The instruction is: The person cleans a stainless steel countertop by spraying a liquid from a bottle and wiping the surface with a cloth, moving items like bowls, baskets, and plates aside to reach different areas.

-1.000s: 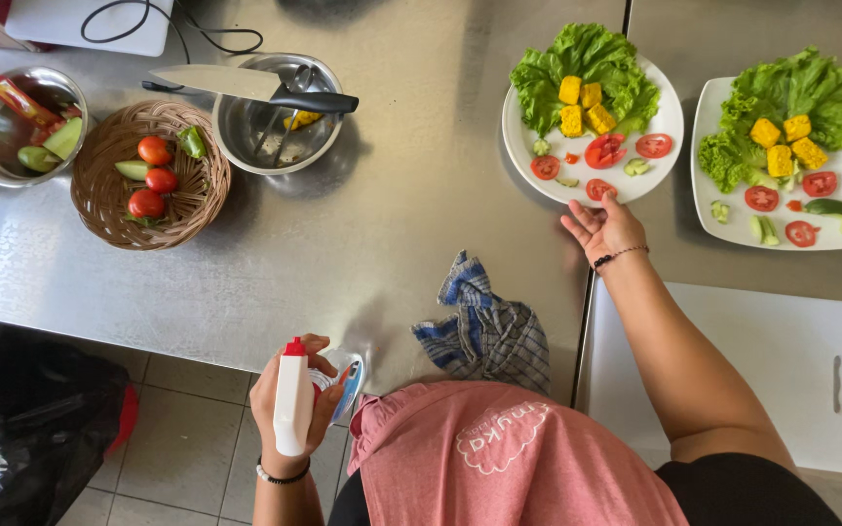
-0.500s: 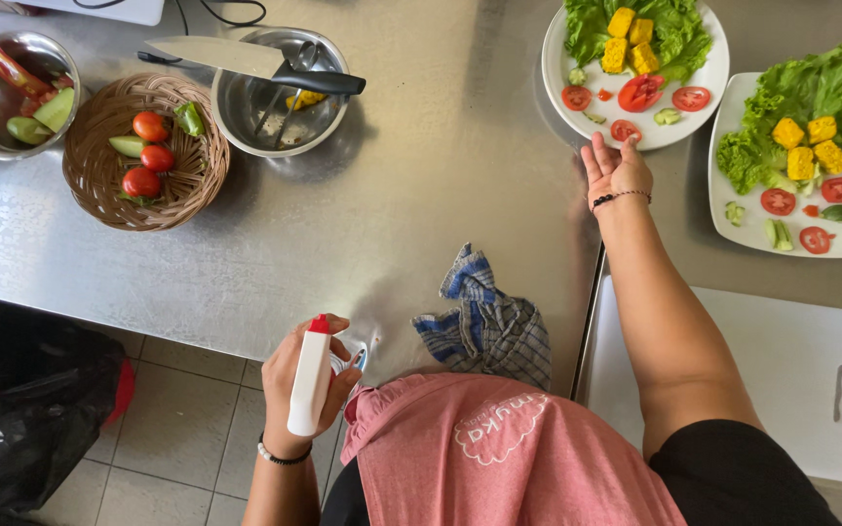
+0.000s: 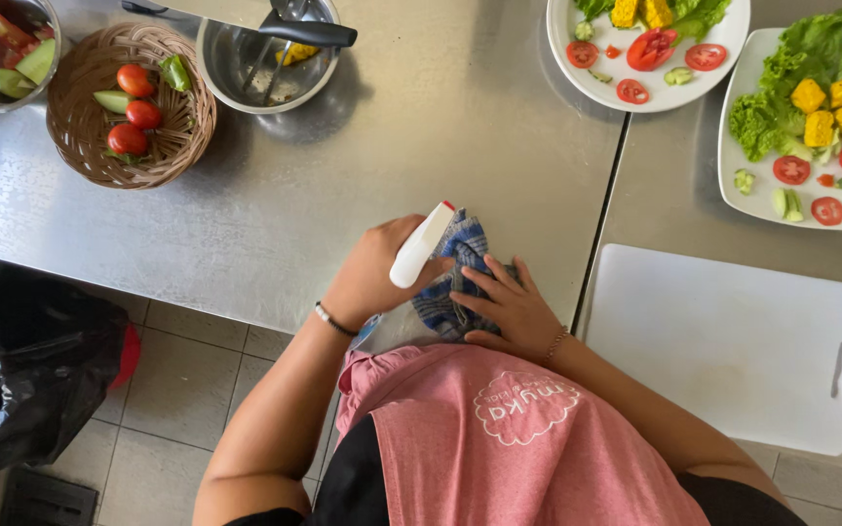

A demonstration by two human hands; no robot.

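Grips a white spray bottle [image 3: 419, 248] in the left hand [image 3: 372, 278], fingers wrapped round its body, red-tipped nozzle end up and tilted toward the far right, long axis running on a diagonal from the near left to the far right. Presses the right hand [image 3: 509, 307] flat on a blue checked cloth [image 3: 460, 242], fingers spread and pointing left toward the bottle, so open rather than closed round anything. Lies bunched at the near edge of the bench [image 3: 392, 146], that cloth, just left of the seam between the 2 steel tops, partly under the bottle and partly under the right palm. Sits directly to the right of the left hand's grip and touching or nearly touching the bottle; cannot tell which. Puts both hands close together over the same spot, the right on the cloth itself, the left just beside it. Off to the right, near the same edge, a white cutting board [image 3: 733, 341], bare. Along the far edge, from left to right: a wicker basket [image 3: 197, 127] with tomatoes and cucumber pieces, a steel bowl [image 3: 236, 68] with a black-handled knife [image 3: 304, 34] across it, then 2 white plates of salad, 1 round [image 3: 587, 83] and 1 square [image 3: 733, 185]. All well apart from the hands. Below the bench on the left, a black bin bag [image 3: 21, 370] on the tiled floor.
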